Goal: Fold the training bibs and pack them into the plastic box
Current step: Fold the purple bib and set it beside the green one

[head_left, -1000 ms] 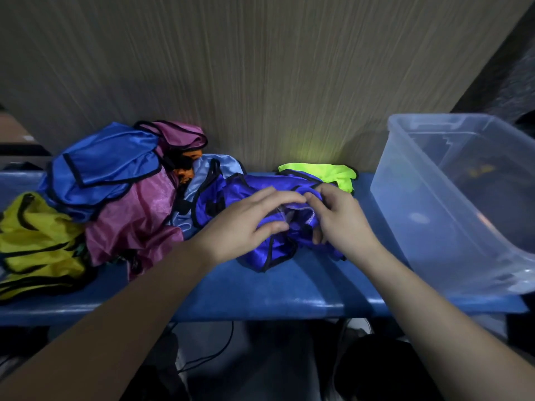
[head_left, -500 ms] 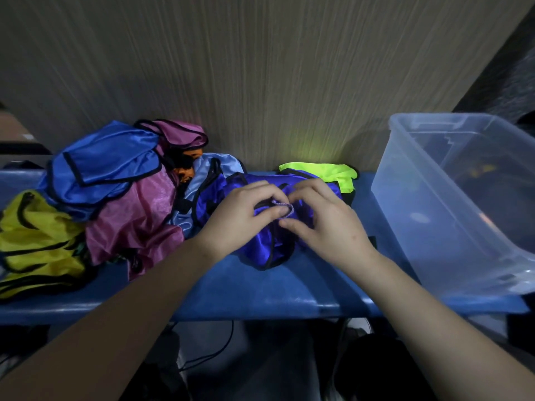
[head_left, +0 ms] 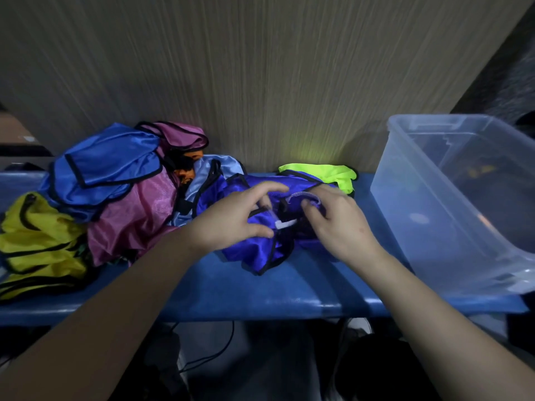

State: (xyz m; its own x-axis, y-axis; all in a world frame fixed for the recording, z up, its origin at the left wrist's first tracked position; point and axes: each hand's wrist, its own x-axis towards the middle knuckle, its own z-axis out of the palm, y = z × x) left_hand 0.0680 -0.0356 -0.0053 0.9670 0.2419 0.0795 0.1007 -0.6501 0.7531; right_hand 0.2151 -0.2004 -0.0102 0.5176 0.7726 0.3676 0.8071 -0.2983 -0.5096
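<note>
Both hands, left (head_left: 231,224) and right (head_left: 335,227), pinch the purple bib (head_left: 254,250) (white tag (head_left: 285,223) unreadable); fingers curled.

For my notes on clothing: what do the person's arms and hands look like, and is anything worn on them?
Both forearms are bare as far as the head view shows; no sleeve reaches into the picture. The left hand and the right hand wear no gloves. No watch, bracelet or ring can be seen on the visible sides. The nails look short and unpainted, though the light is dim.
</note>
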